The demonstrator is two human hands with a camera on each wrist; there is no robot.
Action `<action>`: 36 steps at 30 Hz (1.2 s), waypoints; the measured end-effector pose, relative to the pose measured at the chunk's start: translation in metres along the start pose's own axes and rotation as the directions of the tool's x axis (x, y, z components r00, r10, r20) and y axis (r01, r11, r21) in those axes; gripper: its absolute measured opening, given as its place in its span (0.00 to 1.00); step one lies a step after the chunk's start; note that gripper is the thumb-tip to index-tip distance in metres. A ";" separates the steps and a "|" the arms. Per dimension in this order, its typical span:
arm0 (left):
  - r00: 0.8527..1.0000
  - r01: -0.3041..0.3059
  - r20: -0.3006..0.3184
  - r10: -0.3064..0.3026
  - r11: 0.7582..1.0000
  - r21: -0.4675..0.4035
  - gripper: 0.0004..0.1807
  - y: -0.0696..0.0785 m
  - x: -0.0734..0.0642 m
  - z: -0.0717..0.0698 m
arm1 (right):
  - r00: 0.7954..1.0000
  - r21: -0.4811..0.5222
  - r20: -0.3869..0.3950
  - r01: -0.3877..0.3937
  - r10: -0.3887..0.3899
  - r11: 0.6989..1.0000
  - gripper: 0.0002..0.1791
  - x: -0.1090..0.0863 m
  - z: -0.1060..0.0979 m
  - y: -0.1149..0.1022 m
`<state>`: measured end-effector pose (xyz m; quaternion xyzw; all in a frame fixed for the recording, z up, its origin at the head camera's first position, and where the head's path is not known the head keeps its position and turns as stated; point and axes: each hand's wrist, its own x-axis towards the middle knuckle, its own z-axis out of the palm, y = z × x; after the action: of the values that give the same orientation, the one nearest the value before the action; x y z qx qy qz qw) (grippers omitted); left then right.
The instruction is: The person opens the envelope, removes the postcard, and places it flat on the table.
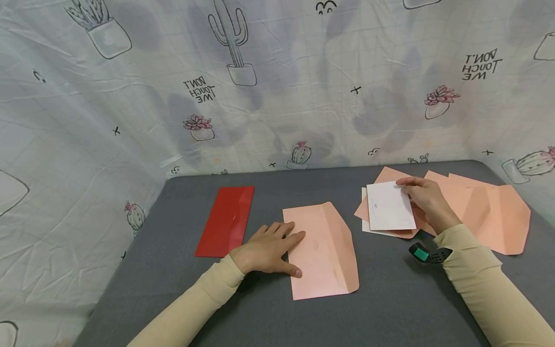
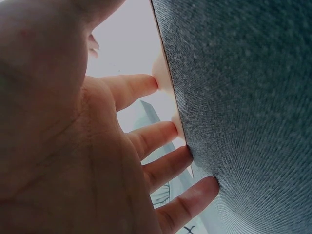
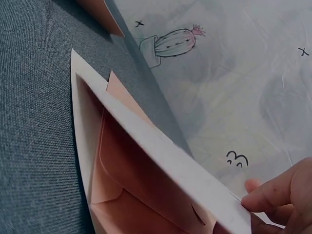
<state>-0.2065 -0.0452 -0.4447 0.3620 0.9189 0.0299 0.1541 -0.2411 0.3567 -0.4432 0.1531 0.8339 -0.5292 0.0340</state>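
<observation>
A peach envelope [image 1: 321, 250] lies on the grey table with its flap unfolded to the right. Spread across its left edge, my left hand [image 1: 269, 248] rests with straight fingers; in the left wrist view, its fingertips [image 2: 209, 187] touch the envelope's edge and the tabletop. My right hand [image 1: 429, 202] pinches the upper right corner of a white card [image 1: 390, 207]. That card is tilted up in the right wrist view, over peach envelopes [image 3: 141, 195] and another white sheet [image 1: 365, 225] beneath it.
A red envelope [image 1: 223, 221] lies on the left of the table. More peach envelopes [image 1: 505, 212] overlap at the right, partly behind my right forearm. A white printed cloth [image 1: 277, 96] hangs behind the grey tabletop [image 1: 182, 284].
</observation>
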 end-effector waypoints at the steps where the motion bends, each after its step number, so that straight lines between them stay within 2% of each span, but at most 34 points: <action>1: 1.000 0.000 0.000 0.000 1.000 0.001 0.50 0.000 0.000 0.000 | 1.000 -0.008 0.006 0.005 -0.005 1.000 0.23 0.000 0.000 0.000; 16: 1.000 -0.007 0.003 0.007 1.000 0.000 0.50 -0.001 0.000 0.000 | 0.998 -0.086 0.054 0.048 -0.044 0.995 0.24 0.006 0.002 0.004; 25: 1.000 -0.003 0.009 0.003 1.000 0.009 0.50 0.001 -0.001 -0.001 | 0.997 -0.122 0.076 0.042 -0.033 0.992 0.26 0.003 0.004 0.003; 31: 1.000 -0.002 0.016 0.001 1.000 0.007 0.50 0.000 -0.001 0.000 | 0.992 -0.235 0.084 0.112 -0.095 0.966 0.26 0.004 0.005 0.005; 36: 1.000 -0.002 0.015 0.002 1.000 0.007 0.50 0.000 -0.001 0.000 | 0.989 -0.294 0.093 0.139 -0.116 0.946 0.25 0.002 0.008 0.002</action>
<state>-0.2057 -0.0460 -0.4448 0.3637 0.9174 0.0242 0.1596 -0.2432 0.3511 -0.4491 0.0722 0.9107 -0.4032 0.0536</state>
